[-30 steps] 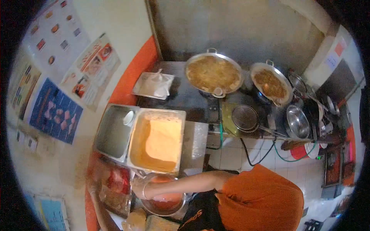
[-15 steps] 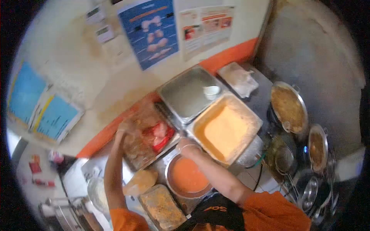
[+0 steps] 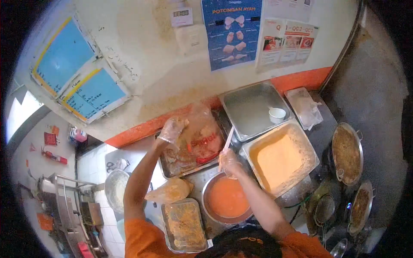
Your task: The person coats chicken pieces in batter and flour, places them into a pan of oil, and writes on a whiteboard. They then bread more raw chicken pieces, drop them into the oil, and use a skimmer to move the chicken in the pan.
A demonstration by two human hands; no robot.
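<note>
My left hand [image 3: 173, 131], in a clear plastic glove, is closed above the back left of a metal tray [image 3: 172, 174]; a small tan bit shows at its fingertips, but I cannot tell what it is. On the tray lies a clear plastic bag [image 3: 205, 129] with red print and pinkish contents. My right hand [image 3: 230, 164], gloved too, is closed around a slim white utensil [image 3: 230, 136] that points up and away beside the tray. Just below that hand stands a round pan of orange liquid [image 3: 228, 198]. Right of it is a square pan of pale orange powder [image 3: 277, 159].
A steel pan [image 3: 247, 107] holding a white cup [image 3: 277, 114] stands against the wall. Near me are a tan-filled bag [image 3: 171, 191] and a crumb-covered tray [image 3: 185, 225]. Frying pans [image 3: 347, 152] stand at right; a metal bowl [image 3: 116, 191] sits at left.
The view has swung left and sharpened. My left hand has lifted from the tray's contents, and the white utensil now shows in my right hand.
</note>
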